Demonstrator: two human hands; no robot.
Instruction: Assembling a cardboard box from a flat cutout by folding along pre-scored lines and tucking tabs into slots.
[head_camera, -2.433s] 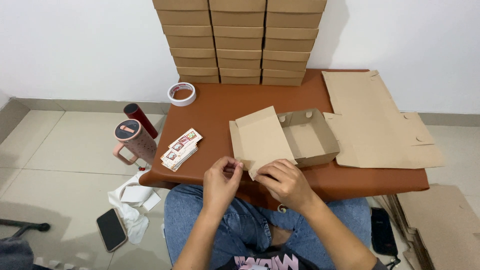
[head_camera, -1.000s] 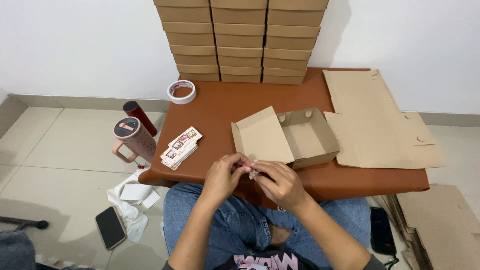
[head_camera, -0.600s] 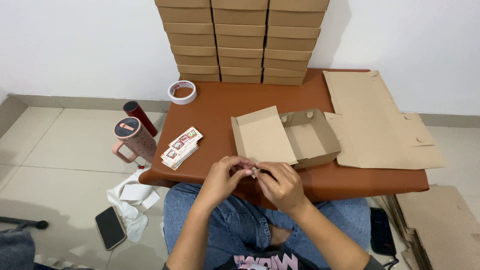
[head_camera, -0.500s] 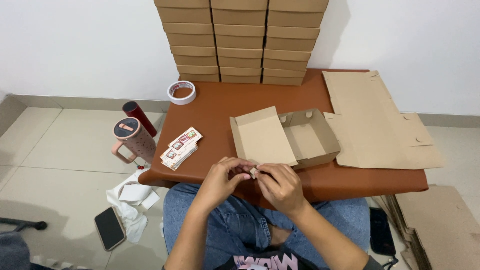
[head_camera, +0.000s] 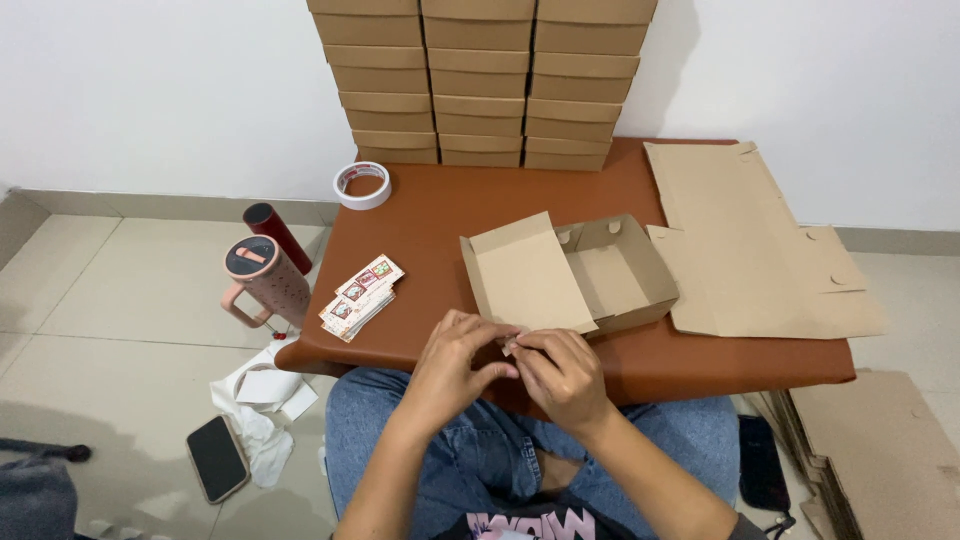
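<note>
White wall, tiled floor, brown tabletop (head_camera: 440, 215): stacked cartons (head_camera: 480, 80) at the back.

Open box (head_camera: 565, 275) has sat unmoved at the front edge; flat sheets (head_camera: 750, 240) right, sticker stack (head_camera: 360, 297) left, bare room between. Left hand (head_camera: 455, 365) and right hand (head_camera: 560, 375) have drawn together, pinching a small pale piece (head_camera: 510, 347).

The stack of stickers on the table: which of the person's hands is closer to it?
Left. The left hand is at the table's near edge, just right of the sticker stack; the right hand lies beyond it, farther right.
</note>
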